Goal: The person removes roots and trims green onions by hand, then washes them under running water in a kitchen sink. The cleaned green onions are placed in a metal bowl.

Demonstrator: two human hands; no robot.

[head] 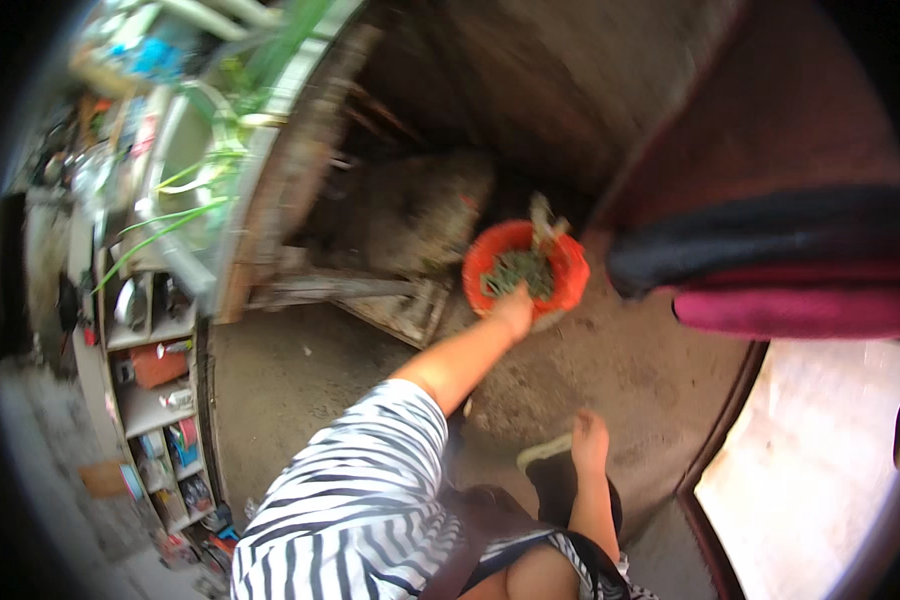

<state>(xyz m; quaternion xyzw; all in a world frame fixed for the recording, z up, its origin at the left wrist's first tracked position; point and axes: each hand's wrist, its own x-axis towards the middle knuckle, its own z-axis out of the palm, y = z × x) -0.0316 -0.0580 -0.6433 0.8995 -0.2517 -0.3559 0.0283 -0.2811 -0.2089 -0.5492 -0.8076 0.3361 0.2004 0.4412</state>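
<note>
My left hand [515, 309] reaches down over the near rim of a red bin [570, 262] on the floor. Its fingertips meet a heap of green plant scraps [521, 271] inside, and blur hides whether they grip any of it. Pale stalks or roots [544, 221] stick up past the bin's far rim. Low at my right side hangs my right hand [590, 439], above my dark shoe with its pale sole edge [544, 450]. Its fingers look curled, but their inner side is hidden and nothing shows in them.
At left, a raised ledge [251, 210] carries long green stalks [172, 232]. Below it stands a cluttered shelf unit [154, 420]. Wooden boards [330, 289] lie beside the bin. Dark and pink fabric [787, 313] hangs at right, near a bright doorway [795, 450].
</note>
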